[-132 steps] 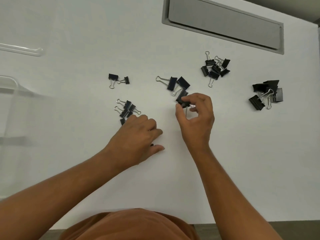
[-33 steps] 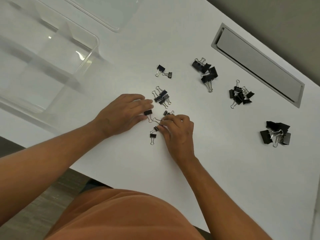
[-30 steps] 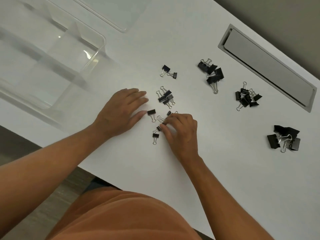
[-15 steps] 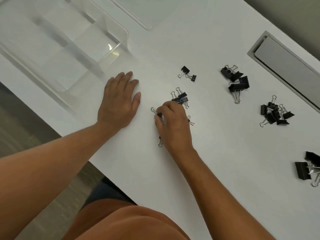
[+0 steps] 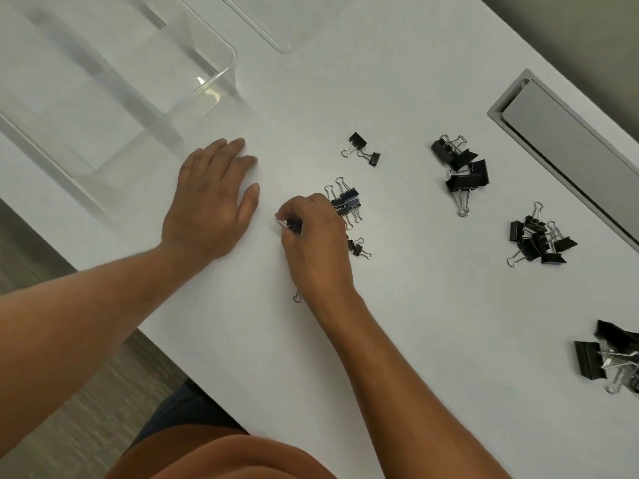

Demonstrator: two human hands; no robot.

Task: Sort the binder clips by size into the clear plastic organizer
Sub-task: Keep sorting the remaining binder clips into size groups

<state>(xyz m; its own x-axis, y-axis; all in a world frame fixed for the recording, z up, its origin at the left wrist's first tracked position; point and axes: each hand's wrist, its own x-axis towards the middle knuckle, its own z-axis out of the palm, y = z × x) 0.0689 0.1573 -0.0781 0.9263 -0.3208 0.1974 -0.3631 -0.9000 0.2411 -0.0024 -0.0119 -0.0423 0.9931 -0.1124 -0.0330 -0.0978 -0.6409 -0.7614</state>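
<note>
Black small binder clip [image 5: 293, 224] pinched in my right hand [image 5: 316, 243] mid-desk could spring loose before the clear organizer [image 5: 221, 72] at the far-left corner; left hand [image 5: 211, 205] lies flat, fingers together.

Two hands were on the white table [image 5: 397, 323]: a left hand [image 5: 211, 205] and a right hand [image 5: 316, 243]. One clear plastic organizer [image 5: 221, 57] stood there. The black binder clips lay in six loose groups, with one more small clip [image 5: 292, 224] pinched in the right hand; the piled clips overlapped too much for an exact count. One grey cable hatch [image 5: 567, 153] was set in the tabletop.
</note>
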